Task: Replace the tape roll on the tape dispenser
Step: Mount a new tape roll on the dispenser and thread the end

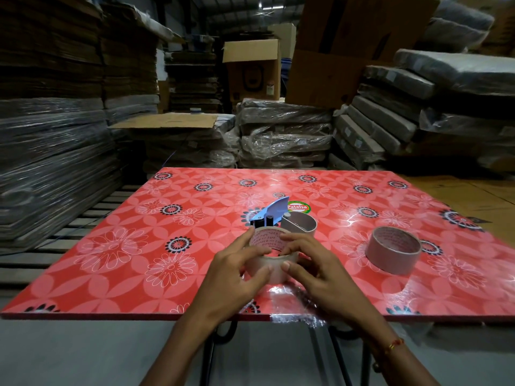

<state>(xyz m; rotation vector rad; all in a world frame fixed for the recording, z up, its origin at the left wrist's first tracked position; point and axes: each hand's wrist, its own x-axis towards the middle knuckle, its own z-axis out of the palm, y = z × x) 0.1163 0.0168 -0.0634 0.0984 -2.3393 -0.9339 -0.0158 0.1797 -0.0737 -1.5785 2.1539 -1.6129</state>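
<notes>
Both hands on new tape roll, dispenser waiting behind.

Left hand (pixel 237 270) & right hand (pixel 312 270) pinch the clear tape roll (pixel 269 256) near the table (pixel 111 260) front edge, thumbs at the rim, prob. hunting the tape end. Risk: end tears or re-sticks; roll bumps blue dispenser (pixel 271 214) or the core (pixel 299 225) just behind. Spare roll (pixel 393 253) well right.

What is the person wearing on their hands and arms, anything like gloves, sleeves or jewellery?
No gloves and no sleeves show: the left hand and the right hand are bare, as are both forearms. The only thing worn is a thin red thread bracelet with small gold beads around the right wrist.
</notes>
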